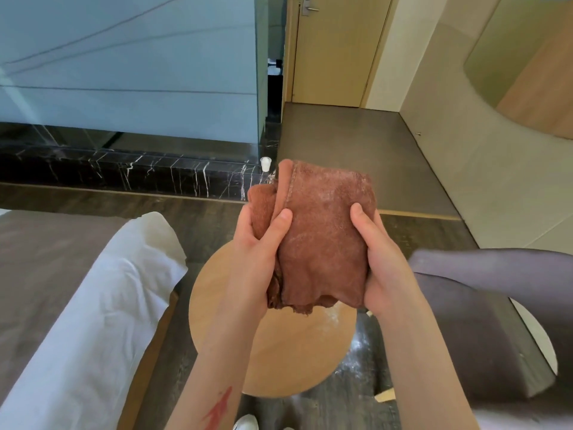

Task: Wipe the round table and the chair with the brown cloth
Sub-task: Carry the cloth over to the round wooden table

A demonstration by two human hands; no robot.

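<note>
Brown cloth [322, 243] — tan round table [279, 352] — grey chair [483, 321].

A bed [93, 290] with white sheets lies at the left on a dark wood floor [192, 212]. Beyond it runs a black marble ledge [124, 169] under a frosted glass wall [124, 66], and a small white cup [265, 163] stands at the ledge's right end. A tan door [335, 48] with a metal handle [308, 7] is closed at the far end. White powder [359, 346] dusts the floor.
</note>
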